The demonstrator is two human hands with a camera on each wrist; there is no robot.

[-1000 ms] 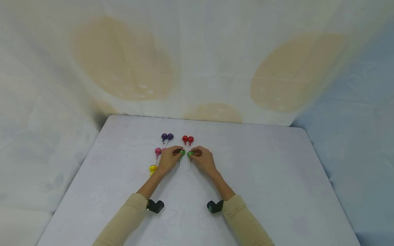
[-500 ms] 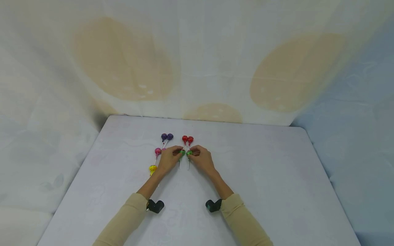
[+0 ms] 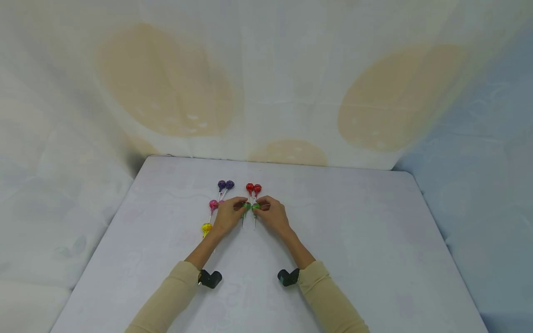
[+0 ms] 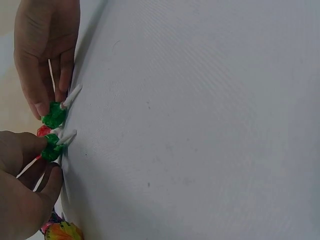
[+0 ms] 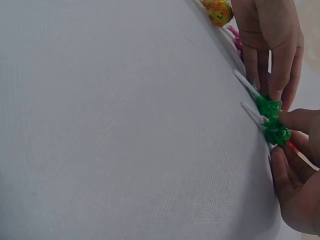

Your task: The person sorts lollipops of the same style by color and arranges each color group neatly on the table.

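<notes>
sleeves: long, beige | wrist cameras: small, black | hands: bare

Bench was covered in pale lilac cloth, rounded corners. On it lay lollipops in pairs, sticks toward person: two purple lollipops far left, two red lollipops beside them, two green lollipops just below reds, pink lollipop and yellow lollipop down left side.

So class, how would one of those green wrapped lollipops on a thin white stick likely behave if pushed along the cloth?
The green wrapped lollipop probably pivots, its round head rolling while the thin white stick drags. It looks light: fingertips alone steady it. The crinkled wrapper likely grips the white cloth-covered table rather than sliding.
</notes>
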